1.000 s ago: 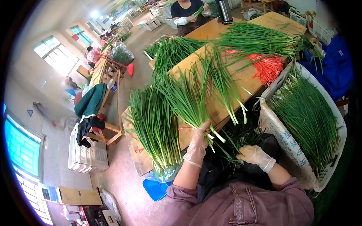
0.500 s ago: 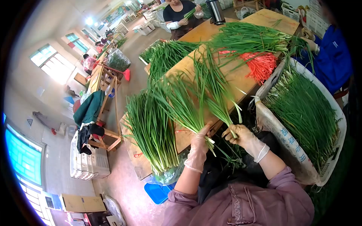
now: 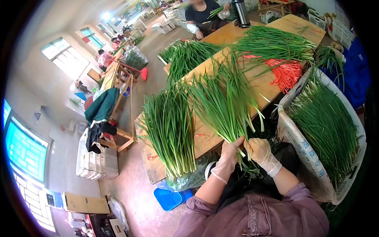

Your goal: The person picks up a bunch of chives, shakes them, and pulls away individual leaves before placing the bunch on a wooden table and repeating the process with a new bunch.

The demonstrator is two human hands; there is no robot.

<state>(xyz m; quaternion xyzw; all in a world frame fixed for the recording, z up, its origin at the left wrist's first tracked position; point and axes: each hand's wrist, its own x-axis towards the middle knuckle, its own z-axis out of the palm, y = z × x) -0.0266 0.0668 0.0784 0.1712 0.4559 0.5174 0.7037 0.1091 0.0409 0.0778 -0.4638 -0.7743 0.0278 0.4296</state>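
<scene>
OK, nearest us, our left hand (image 3: 232, 152) is gripping a bunch of long green stalks (image 3: 219, 112) low down by the pale ends, w/ the leaves fanning out over the table (image 3: 205, 144). Our right hand (image 3: 258, 153) is curling its fingers just beside the left, close to the butt end; we're not seeing clearly whether it's pinching a stalk, so can't tell. Both are wearing thin gloves (image 3: 222, 172).

For doing this well, we're reckoning: grip firm but not tight, as stems prob. bruise easily; butts lined up before any more go in; leaves all lying the same dir., i.e. no crossed tips; bent bits out ASAP. Some ends are poking out below the fist at diff. lengths, so levelling is looking worthwhile.

Just beyond, loose stalks (image 3: 253, 104) are lying on the table beside the bunch, and a thick pile (image 3: 169, 130) is lying to the left, ends approx. even. On the right, a white basket (image 3: 360, 150) is holding more greens (image 3: 325, 126). Red ties (image 3: 285, 75) are lying farther up, next to another heap (image 3: 276, 42). Way off, a co-worker (image 3: 199, 15) is holding a few stalks near a steel flask (image 3: 241, 14).
</scene>
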